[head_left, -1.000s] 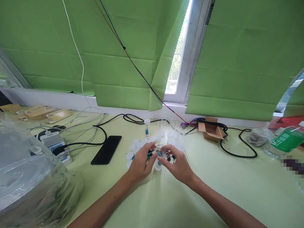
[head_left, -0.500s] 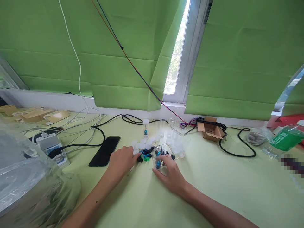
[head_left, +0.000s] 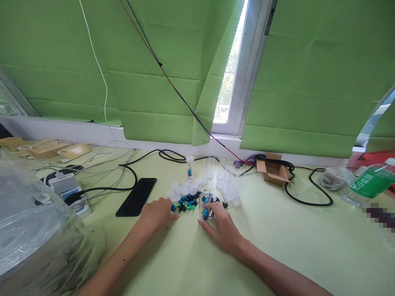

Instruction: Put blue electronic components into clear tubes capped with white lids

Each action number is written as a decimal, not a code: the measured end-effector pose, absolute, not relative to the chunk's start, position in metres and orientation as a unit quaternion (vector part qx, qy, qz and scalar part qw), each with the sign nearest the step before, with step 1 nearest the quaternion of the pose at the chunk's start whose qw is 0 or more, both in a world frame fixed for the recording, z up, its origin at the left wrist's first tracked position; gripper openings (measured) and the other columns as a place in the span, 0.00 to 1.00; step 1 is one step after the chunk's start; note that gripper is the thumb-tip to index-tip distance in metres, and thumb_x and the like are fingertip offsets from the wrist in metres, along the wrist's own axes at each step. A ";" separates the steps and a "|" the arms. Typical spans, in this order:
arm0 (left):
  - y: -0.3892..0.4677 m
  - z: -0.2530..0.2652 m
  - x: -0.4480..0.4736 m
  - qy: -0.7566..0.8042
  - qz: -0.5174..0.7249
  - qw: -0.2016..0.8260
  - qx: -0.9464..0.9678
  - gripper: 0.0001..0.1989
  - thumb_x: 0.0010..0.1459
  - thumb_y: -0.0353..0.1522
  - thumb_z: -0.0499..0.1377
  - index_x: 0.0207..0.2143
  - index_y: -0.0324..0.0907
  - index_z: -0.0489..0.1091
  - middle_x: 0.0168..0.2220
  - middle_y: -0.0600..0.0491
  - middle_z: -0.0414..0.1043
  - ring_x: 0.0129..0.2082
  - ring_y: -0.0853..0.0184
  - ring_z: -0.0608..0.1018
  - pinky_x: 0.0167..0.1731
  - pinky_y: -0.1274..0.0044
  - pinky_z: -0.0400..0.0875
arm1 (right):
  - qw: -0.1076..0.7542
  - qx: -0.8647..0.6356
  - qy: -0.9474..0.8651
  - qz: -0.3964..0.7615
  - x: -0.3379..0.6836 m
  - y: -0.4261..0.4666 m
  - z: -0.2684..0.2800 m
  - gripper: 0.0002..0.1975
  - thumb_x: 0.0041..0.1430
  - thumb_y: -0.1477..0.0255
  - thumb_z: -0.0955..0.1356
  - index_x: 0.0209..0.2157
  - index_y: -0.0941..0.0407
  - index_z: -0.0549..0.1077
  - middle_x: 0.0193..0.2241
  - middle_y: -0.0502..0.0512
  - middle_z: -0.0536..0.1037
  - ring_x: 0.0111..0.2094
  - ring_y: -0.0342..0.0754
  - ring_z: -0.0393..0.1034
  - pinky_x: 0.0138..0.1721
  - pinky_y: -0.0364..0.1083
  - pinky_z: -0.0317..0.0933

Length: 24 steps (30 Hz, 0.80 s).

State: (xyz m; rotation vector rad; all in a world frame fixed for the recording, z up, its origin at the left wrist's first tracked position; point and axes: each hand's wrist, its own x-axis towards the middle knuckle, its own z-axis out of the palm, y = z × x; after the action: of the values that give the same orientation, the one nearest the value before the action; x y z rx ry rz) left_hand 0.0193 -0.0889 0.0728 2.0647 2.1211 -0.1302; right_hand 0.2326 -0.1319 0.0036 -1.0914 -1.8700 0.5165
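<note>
My right hand [head_left: 224, 226] is closed around a clear plastic tube [head_left: 202, 210] with a blue fitting [head_left: 205, 213] inside. My left hand [head_left: 157, 213] is closed, thumb and forefinger at a small blue piece [head_left: 173, 207] just left of the pile. That pile of small blue, black and green pieces [head_left: 189, 204] lies between my hands. Round white caps [head_left: 185, 190] are heaped behind it. Thin pins with dark heads [head_left: 224, 204] lie beyond my right fingers. Farther back stands a capped tube [head_left: 189, 168] with a blue fitting in it.
Clear tubes [head_left: 222, 168] stand at the back, with more white caps near them. A black phone [head_left: 135, 197] lies left of my left hand. Beyond are a power strip [head_left: 69, 191], a plastic bag [head_left: 46, 230], a small cardboard box [head_left: 274, 170] and a bottle [head_left: 370, 181].
My left hand has drawn back to the left from the pile, and a blue piece now shows at its fingertips. My right hand stays on the tube.
</note>
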 end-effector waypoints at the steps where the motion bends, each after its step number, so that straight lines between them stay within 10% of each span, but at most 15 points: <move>1: -0.089 0.074 0.019 0.706 -0.057 0.082 0.701 0.14 0.50 0.39 0.60 0.36 0.40 0.77 0.41 0.38 0.76 0.44 0.47 0.77 0.40 0.66 0.67 | 0.443 -0.440 -0.754 0.205 0.233 -0.132 0.003 0.12 0.57 0.74 0.70 0.44 0.55 0.70 0.38 0.56 0.75 0.40 0.52 0.68 0.41 0.49 0.66; 24: -0.104 0.076 0.027 0.577 0.050 0.180 0.795 0.15 0.61 0.44 0.47 0.30 0.45 0.65 0.34 0.46 0.75 0.34 0.56 0.76 0.29 0.73 0.62 | 0.439 -0.434 -0.757 0.213 0.234 -0.132 0.002 0.13 0.58 0.74 0.70 0.45 0.55 0.69 0.40 0.57 0.75 0.41 0.52 0.69 0.42 0.50 0.66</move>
State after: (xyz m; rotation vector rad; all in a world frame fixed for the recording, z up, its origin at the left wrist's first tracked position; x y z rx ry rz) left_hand 0.0270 -0.1039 0.0764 2.2469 1.6312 0.1416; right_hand 0.2339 -0.1320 0.0022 -1.0796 -1.8822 0.5301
